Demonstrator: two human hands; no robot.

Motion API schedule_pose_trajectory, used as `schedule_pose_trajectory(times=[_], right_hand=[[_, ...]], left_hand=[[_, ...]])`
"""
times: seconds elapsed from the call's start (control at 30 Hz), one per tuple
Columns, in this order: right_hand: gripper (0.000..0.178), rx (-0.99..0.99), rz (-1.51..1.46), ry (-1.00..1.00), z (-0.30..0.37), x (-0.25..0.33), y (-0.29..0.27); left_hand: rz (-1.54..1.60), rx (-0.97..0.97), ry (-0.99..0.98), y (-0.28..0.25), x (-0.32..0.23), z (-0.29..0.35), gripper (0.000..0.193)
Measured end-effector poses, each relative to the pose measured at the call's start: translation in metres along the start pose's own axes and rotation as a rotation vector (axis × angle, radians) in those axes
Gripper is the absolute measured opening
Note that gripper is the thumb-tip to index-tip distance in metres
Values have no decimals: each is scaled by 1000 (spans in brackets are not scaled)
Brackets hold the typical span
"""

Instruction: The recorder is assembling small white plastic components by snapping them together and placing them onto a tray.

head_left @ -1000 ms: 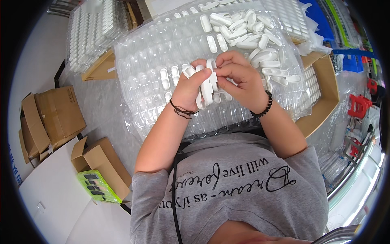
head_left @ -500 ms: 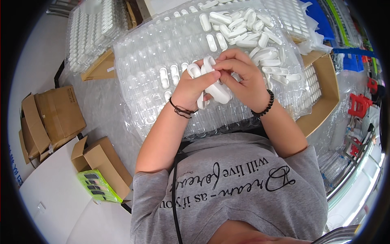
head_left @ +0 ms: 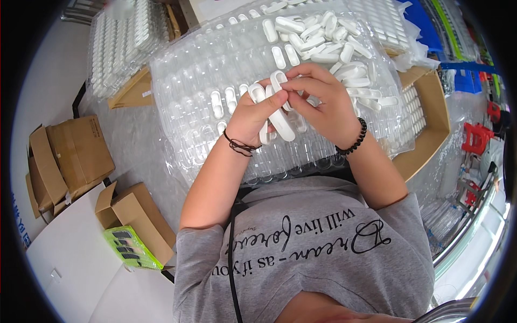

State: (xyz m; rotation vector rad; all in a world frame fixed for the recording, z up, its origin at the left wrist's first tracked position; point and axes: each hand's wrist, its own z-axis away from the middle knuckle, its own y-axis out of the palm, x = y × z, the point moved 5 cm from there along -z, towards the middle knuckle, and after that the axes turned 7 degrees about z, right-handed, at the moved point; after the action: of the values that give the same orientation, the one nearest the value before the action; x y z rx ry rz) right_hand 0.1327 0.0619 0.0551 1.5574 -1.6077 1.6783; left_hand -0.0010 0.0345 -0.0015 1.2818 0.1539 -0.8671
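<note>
My left hand [head_left: 247, 119] is closed round a few long, rounded white plastic shells [head_left: 281, 126], which fan out past its thumb. My right hand [head_left: 329, 107] meets it from the right, thumb and forefinger pinching a hollow white shell [head_left: 279, 81] that stands up between the two hands. Some fingertips are hidden behind the pieces. Both hands are above a clear plastic blister tray [head_left: 186, 75] with rows of oval pockets. Several white shells [head_left: 216, 104] lie in pockets just left of my hands.
A loose heap of white shells [head_left: 318, 35] covers the tray's far right. Stacks of filled trays [head_left: 121, 48] stand at the far left. Cardboard boxes [head_left: 81, 153] are on the left, another carton [head_left: 431, 124] is under the tray's right side, and red stands [head_left: 476, 139] are farther right.
The white shells between my hands have shifted, and the lower one shows narrower now. My right hand has turned slightly, its fingers a little more apart.
</note>
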Motion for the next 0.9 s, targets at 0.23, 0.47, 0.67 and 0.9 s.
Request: schedule_pose_trajectory(times=[0.23, 0.47, 0.67, 0.9], right_hand=[[16, -110, 101, -100, 4, 3, 4], [13, -139, 136, -118, 6, 2, 10], [15, -193, -282, 232, 6, -15, 7], [10, -195, 302, -30, 6, -8, -3]], left_hand=[[-38, -87, 45, -1, 4, -1, 33], [58, -23, 29, -4, 3, 0, 38], [-16, -74, 51, 0, -2, 1, 36], [-246, -292, 206, 1, -5, 3, 29]])
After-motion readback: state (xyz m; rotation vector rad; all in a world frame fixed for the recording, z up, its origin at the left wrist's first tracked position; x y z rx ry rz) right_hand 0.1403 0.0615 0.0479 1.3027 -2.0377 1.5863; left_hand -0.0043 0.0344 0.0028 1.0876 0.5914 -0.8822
